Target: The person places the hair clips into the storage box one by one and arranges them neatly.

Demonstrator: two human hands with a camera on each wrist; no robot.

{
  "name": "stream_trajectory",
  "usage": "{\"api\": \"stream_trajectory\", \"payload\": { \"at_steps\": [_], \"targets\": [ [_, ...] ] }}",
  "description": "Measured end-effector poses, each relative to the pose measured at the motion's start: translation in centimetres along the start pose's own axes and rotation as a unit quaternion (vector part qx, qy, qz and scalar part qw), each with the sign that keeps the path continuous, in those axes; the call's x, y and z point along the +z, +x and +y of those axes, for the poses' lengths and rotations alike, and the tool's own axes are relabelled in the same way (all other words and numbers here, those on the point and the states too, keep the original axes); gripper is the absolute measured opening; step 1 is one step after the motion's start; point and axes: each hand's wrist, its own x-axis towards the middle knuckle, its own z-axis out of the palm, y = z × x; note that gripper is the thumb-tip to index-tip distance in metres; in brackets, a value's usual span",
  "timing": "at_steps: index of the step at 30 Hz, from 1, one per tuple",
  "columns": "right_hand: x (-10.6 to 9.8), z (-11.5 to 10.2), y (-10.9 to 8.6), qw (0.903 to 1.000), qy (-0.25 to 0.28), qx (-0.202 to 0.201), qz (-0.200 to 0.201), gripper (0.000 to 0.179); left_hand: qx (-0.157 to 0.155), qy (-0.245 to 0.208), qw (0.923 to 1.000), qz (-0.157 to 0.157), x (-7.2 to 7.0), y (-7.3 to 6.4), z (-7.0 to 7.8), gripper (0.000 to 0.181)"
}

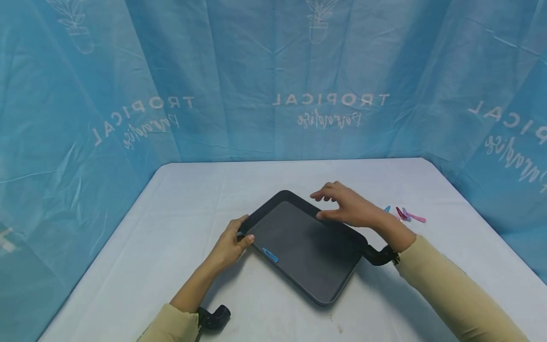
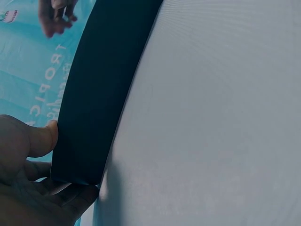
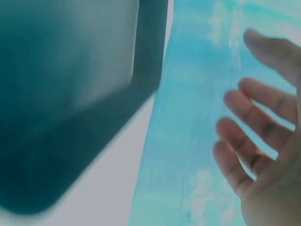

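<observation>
A dark grey rectangular tray (image 1: pixel 299 247) lies at an angle in the middle of the white table. My left hand (image 1: pixel 231 244) grips its left corner, thumb over the rim and fingers around the outside; the left wrist view shows the same hold on the tray's dark side wall (image 2: pixel 94 103). Inside the tray, along the near left wall, is a blue snap hair clip (image 1: pixel 270 255). Over the tray's far right edge hovers my right hand (image 1: pixel 348 206), its fingers spread and loosely bent around nothing. In the right wrist view those fingers (image 3: pixel 240 141) appear apart from the tray.
Several hair clips (image 1: pixel 410 216), pink, dark red, purple and blue, lie on the table (image 1: pixel 192 199) beyond the right forearm. Blue printed curtains (image 1: pixel 239 71) hang around the table's back and sides. Black wrist camera mounts (image 1: pixel 215 317) stick out from both wrists.
</observation>
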Motion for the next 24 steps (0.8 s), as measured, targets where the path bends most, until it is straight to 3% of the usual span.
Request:
{"api": "stream_trajectory", "payload": {
  "at_steps": [3,7,18,24],
  "targets": [
    [-1.3,2.1,-1.6,0.9974,-0.018,0.044,0.054,0.044,-0.015,-0.002,0.9999,-0.006,0.0,0.2,-0.1,0.063],
    [-2.4,4.9,-3.8,0.9881,-0.033,0.119,0.092,0.044,-0.017,0.002,0.9998,-0.005,0.0,0.2,-0.3,0.063],
    [-2.1,9.3,-7.5,0.9549,-0.076,0.256,0.129,0.049,-0.016,-0.002,0.9999,-0.006,0.0,0.2,-0.2,0.062],
    [-1.8,10.9,-8.2,0.9436,-0.086,0.290,0.134,0.050,-0.016,-0.003,0.9998,-0.007,0.0,0.3,-0.2,0.063]
  ]
}}
